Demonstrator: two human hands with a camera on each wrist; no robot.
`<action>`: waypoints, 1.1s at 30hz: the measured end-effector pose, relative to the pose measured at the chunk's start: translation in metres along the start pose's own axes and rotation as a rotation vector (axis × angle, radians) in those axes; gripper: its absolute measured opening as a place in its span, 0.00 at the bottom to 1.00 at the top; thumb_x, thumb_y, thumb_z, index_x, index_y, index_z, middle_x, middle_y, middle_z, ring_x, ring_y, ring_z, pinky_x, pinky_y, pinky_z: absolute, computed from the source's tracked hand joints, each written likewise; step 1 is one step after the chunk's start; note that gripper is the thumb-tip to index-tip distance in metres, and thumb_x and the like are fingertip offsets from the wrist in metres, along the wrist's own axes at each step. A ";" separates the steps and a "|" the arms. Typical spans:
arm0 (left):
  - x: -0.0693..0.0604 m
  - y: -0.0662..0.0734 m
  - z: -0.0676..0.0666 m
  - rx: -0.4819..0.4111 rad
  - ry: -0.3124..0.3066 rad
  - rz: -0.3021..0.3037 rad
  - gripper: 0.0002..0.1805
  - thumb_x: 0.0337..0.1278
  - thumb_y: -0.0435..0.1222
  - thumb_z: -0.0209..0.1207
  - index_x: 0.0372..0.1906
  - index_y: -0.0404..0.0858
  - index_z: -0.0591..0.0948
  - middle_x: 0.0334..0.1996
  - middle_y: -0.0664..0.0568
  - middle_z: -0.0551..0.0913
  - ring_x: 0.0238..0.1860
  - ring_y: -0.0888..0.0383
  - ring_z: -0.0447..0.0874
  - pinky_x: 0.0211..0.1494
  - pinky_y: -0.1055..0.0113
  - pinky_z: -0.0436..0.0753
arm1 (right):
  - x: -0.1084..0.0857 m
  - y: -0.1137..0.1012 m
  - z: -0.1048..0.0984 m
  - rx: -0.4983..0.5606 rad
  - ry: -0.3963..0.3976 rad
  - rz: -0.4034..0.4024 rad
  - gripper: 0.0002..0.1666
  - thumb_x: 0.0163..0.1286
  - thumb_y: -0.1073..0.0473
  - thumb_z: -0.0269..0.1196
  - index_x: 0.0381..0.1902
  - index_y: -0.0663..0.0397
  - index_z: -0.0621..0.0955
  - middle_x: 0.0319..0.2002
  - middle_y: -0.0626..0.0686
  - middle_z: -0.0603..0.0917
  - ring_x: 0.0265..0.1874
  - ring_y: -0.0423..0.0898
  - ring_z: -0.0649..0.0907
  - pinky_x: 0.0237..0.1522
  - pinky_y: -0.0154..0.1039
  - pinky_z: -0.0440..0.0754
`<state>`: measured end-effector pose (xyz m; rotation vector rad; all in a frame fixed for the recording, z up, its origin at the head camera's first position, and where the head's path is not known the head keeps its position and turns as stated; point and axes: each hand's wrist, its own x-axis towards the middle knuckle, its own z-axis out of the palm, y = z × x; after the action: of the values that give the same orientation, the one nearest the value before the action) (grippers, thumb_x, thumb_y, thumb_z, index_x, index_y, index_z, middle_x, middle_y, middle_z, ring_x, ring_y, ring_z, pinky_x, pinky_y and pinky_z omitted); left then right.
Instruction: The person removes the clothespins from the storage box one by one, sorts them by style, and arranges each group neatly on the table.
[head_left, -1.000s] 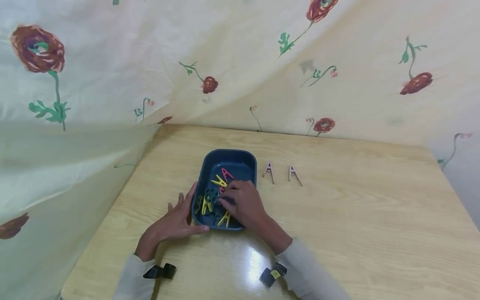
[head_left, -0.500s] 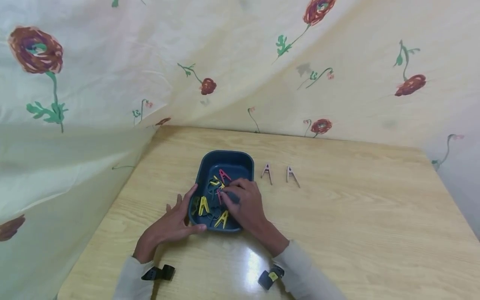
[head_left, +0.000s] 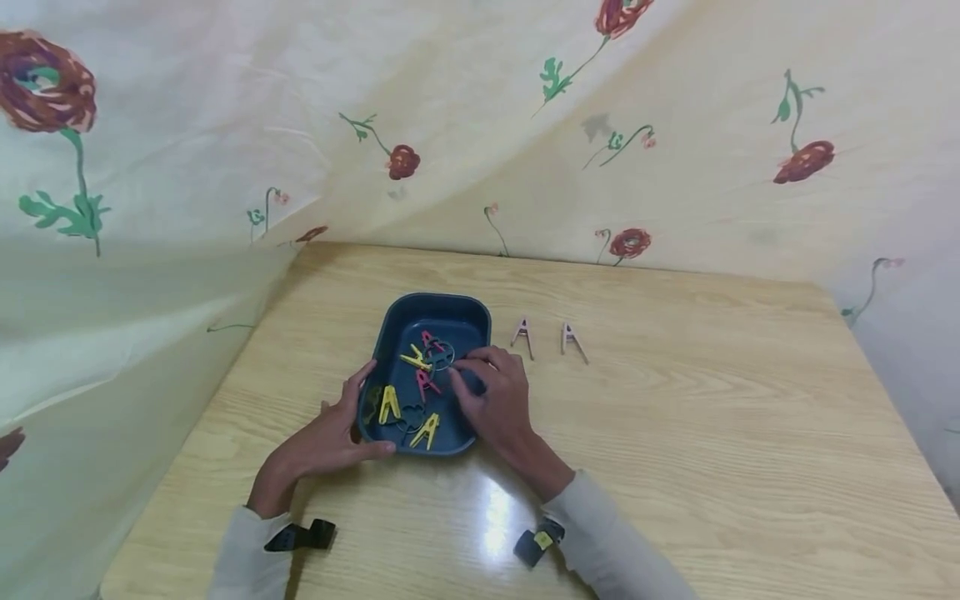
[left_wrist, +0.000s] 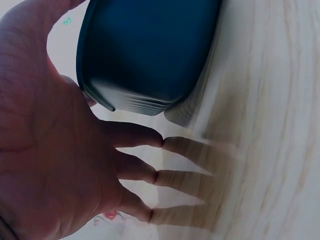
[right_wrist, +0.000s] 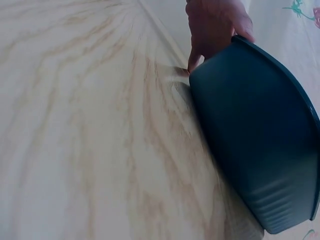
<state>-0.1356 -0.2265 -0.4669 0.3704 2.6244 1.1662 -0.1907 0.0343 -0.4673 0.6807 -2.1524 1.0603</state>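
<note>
The right hand [head_left: 498, 397], pinching a ring [head_left: 439, 357], might snag the crowding clips [head_left: 418, 362]; the spread left hand [head_left: 330, 432] steadies the tray [head_left: 467, 330]

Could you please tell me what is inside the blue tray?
Yellow clips, pink clips and dark items lie in the tray; whatever the right hand covers there cannot be seen.

Behind the wood-grained worktop [head_left: 712, 400] we see a pale, creased cloth [head_left: 465, 92] bearing red flowers [head_left: 806, 162], which also hangs along the worktop's left side.
</note>
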 end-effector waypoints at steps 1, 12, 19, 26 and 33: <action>0.000 -0.001 0.000 -0.002 -0.001 0.002 0.62 0.53 0.52 0.69 0.80 0.48 0.36 0.78 0.34 0.47 0.73 0.30 0.53 0.63 0.21 0.35 | 0.000 0.001 -0.001 -0.006 -0.001 0.008 0.07 0.60 0.60 0.73 0.32 0.59 0.89 0.35 0.53 0.84 0.37 0.48 0.82 0.39 0.44 0.73; 0.001 -0.004 -0.008 -0.076 -0.007 0.043 0.63 0.55 0.47 0.70 0.80 0.49 0.34 0.78 0.35 0.46 0.73 0.31 0.54 0.67 0.26 0.50 | -0.007 0.012 -0.010 -0.062 0.117 0.059 0.05 0.59 0.62 0.73 0.30 0.59 0.88 0.34 0.52 0.84 0.36 0.49 0.83 0.38 0.45 0.72; -0.004 -0.008 -0.013 -0.126 -0.019 0.106 0.64 0.54 0.43 0.71 0.80 0.49 0.34 0.78 0.34 0.44 0.74 0.31 0.51 0.66 0.29 0.59 | -0.018 0.018 -0.018 -0.108 0.168 0.137 0.04 0.55 0.65 0.73 0.27 0.59 0.86 0.30 0.52 0.84 0.33 0.49 0.82 0.34 0.45 0.71; -0.007 -0.006 -0.014 -0.131 -0.015 0.093 0.64 0.53 0.43 0.71 0.80 0.50 0.34 0.79 0.36 0.43 0.75 0.31 0.46 0.67 0.27 0.54 | -0.028 0.022 -0.029 -0.170 0.135 0.237 0.05 0.55 0.64 0.73 0.27 0.58 0.85 0.29 0.52 0.83 0.31 0.49 0.82 0.34 0.45 0.73; -0.007 -0.001 -0.013 -0.134 -0.010 0.082 0.64 0.53 0.44 0.71 0.81 0.50 0.35 0.79 0.37 0.43 0.75 0.31 0.44 0.67 0.27 0.52 | -0.035 0.030 -0.042 -0.198 0.036 0.366 0.04 0.59 0.62 0.71 0.29 0.58 0.86 0.30 0.52 0.82 0.32 0.49 0.80 0.36 0.44 0.73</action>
<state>-0.1329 -0.2382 -0.4581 0.4601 2.5274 1.3538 -0.1750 0.0910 -0.4883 0.1768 -2.3652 1.0096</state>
